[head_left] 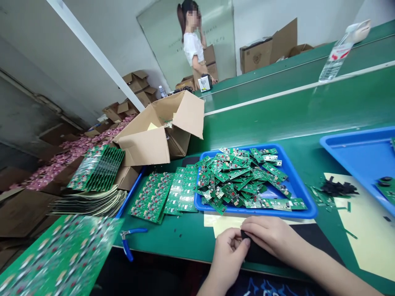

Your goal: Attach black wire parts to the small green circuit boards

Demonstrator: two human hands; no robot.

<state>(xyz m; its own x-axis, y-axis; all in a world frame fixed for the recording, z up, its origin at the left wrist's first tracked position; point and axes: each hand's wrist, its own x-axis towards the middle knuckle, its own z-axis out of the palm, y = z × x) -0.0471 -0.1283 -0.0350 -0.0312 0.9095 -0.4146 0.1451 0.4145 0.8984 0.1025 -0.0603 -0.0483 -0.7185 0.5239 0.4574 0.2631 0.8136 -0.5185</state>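
My left hand (227, 255) is closed, its thumb and fingers pinching a small black piece (243, 235) near the front edge of the table. My right hand (273, 236) meets it from the right, fingers bent over the same piece, which is mostly hidden by both hands. Beneath my right wrist lies a flat black sheet (321, 238). Just beyond the hands, a blue tray (310, 211) holds a heap of narrow green circuit boards (237, 172). Pale yellow paper (217, 225) sticks out between the tray and my hands.
Blue-handled cutters (127, 242) lie at the table edge, near circuit board panels (151, 197). Stacked panels (95, 168) and an open carton (145, 144) stand left. Black strips (338, 187), another blue tray (354, 144) and a bottle (336, 59) are right. A person (194, 45) stands behind.
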